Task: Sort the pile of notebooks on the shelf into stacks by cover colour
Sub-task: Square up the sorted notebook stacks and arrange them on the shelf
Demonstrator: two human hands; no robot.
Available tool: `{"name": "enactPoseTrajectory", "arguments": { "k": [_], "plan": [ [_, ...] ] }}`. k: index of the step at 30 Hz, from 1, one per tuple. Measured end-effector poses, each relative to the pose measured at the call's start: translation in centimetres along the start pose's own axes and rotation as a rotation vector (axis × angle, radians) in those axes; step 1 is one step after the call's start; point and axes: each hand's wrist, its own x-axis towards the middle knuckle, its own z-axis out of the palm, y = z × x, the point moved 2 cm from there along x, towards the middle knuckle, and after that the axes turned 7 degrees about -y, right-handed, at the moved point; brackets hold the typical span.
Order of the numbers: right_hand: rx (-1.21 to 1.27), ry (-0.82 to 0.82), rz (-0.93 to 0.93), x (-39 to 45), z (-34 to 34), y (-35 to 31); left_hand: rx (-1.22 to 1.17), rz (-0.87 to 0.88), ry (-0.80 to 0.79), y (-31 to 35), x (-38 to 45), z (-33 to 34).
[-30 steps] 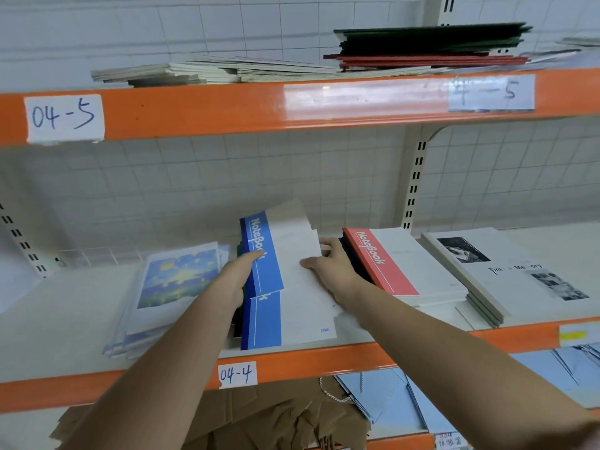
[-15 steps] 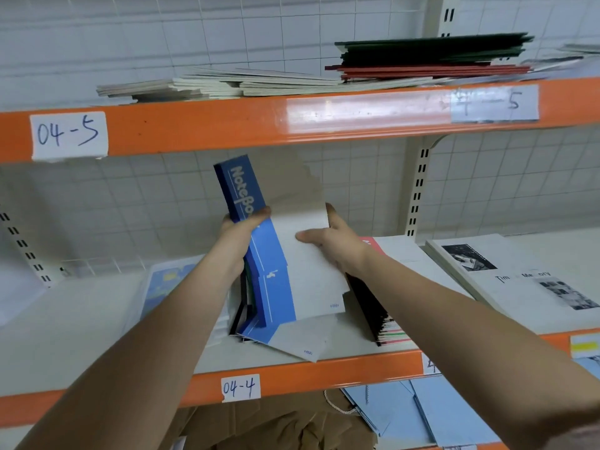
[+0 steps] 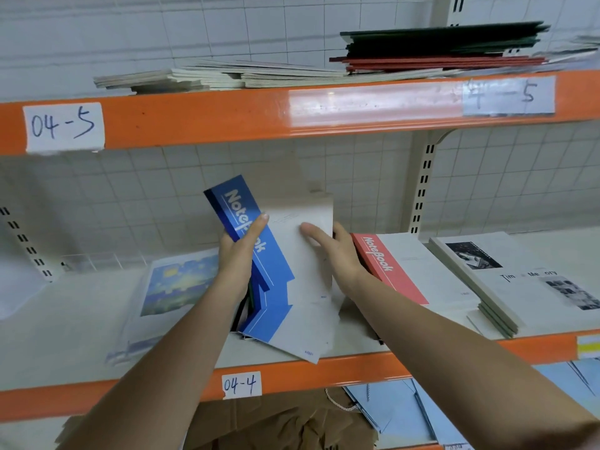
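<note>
— Presently, what is held, and by which hand?

— A blue-and-white "Notebook" cover [image 3: 256, 241] is gripped by the left hand [image 3: 238, 254], thumb across the blue band, the book raised and tilted above the orange-edged shelf marked 04-4 [image 3: 324, 368]. The right hand [image 3: 331, 251] is laid against the white part of the same cover, fingers fairly straight (whether anything is pinched behind it cannot be told).

— And the rest of the pile?

— More blue-and-white notebooks [image 3: 285, 323] are seen fanned beneath the raised one, resting on the shelf. A stack with a painted blue-and-yellow cover [image 3: 175, 284] lies to the left. A red-and-white "Notebook" stack [image 3: 399, 271] sits just beside the right wrist, and grey photo-cover notebooks [image 3: 519, 280] lie further right.

— Above?

— Pale, red and dark green books [image 3: 438, 50] are noted on the upper shelf, labelled 04-5 [image 3: 63, 126].
</note>
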Motion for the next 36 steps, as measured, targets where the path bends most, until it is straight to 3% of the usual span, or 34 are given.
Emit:
{"name": "enactPoseTrajectory", "arguments": {
  "k": [2,8,15,21,31,36],
  "plan": [
    [-0.075,0.041,-0.031,-0.4,0.1,-0.3,-0.013,-0.022,0.029,0.2,0.0,0.1],
    [-0.112,0.076,-0.070,-1.1,0.5,-0.6,-0.005,0.151,-0.026,2.2,0.6,0.8],
    [0.035,0.244,0.080,-1.1,2.8,-2.3,-0.007,0.015,0.104,2.7,0.1,2.0],
    [0.068,0.256,0.146,-1.0,2.6,-3.0,0.024,0.057,0.087,3.8,0.0,2.5],
    [-0.030,0.379,0.032,0.7,3.2,-6.1,0.054,0.212,0.150,5.0,0.9,2.7],
    [-0.006,0.376,0.024,1.1,2.9,-6.1,0.064,0.137,0.159,4.3,0.9,2.5]
  ]
}}
